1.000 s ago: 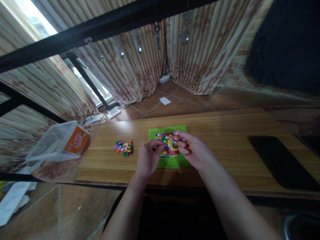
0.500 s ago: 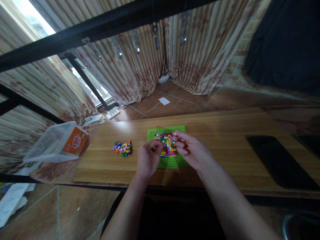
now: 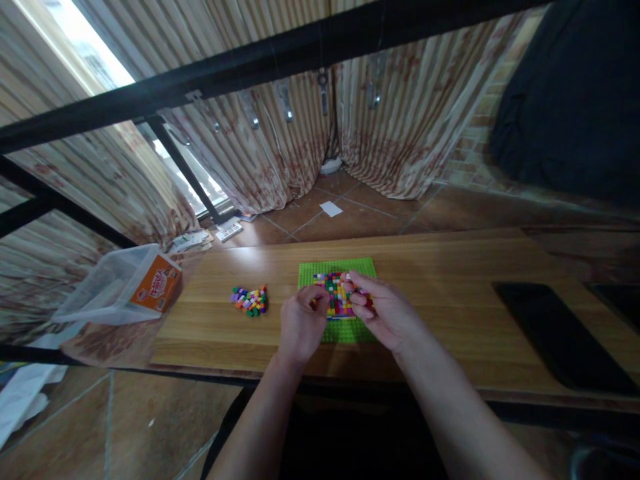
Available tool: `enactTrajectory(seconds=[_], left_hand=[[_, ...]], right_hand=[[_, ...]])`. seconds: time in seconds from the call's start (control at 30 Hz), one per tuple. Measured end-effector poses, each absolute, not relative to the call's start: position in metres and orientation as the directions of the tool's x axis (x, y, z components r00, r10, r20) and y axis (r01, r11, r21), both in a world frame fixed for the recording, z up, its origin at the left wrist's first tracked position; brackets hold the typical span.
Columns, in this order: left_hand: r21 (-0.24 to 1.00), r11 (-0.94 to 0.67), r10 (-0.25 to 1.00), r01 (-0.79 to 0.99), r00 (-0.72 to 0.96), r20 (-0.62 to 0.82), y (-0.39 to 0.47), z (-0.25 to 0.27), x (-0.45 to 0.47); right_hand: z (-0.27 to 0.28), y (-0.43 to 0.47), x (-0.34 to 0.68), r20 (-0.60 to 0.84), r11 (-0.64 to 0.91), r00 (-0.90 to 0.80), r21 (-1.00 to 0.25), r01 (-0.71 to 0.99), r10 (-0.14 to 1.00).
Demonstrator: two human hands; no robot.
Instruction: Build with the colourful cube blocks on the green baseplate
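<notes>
A green studded baseplate [image 3: 343, 332] lies on the wooden table, with a block of multicoloured toy bricks [image 3: 336, 285] built up in its middle. Over the plate's left part, my left hand [image 3: 305, 319] is closed, thumb and fingers pinched; whatever is between the tips is too small or hidden to name. My right hand [image 3: 387, 307] is curled above the plate's right side. Several small coloured bricks show in its fingers, with a pale one at the fingertips. Further left on the table sits a loose heap of coloured bricks [image 3: 250, 301].
A clear plastic bin [image 3: 115, 287] with an orange label stands past the table's left end. On the right of the wooden table [image 3: 440, 267] lies a black flat pad [image 3: 555, 333]. A dark metal bar [image 3: 280, 57] with hanging clips crosses above, before striped curtains.
The whole view has shifted slightly, so the scene sits a little lower and further right. My right fingertips have moved slightly toward my left hand over the bricks.
</notes>
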State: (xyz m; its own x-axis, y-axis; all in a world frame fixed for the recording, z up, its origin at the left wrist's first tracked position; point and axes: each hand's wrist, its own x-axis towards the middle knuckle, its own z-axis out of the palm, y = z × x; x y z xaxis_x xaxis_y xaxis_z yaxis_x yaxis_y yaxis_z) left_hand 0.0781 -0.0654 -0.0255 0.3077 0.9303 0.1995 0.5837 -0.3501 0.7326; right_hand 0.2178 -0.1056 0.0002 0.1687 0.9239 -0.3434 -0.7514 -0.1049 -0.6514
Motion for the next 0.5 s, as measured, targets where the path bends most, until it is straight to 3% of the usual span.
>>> enactTrajectory(seconds=[0.23, 0.5], left_hand=[[0.796, -0.409, 0.91, 0.446, 0.265, 0.319, -0.067, -0.019, 0.072], [0.806, -0.504, 0.853, 0.311, 0.325, 0.408, -0.072, -0.008, 0.076]], right_hand=[[0.001, -0.106, 0.214, -0.347, -0.139, 0.147, -0.678, -0.722, 0.926], [-0.002, -0.105, 0.202, -0.357, -0.219, 0.08, -0.719, -0.66, 0.931]])
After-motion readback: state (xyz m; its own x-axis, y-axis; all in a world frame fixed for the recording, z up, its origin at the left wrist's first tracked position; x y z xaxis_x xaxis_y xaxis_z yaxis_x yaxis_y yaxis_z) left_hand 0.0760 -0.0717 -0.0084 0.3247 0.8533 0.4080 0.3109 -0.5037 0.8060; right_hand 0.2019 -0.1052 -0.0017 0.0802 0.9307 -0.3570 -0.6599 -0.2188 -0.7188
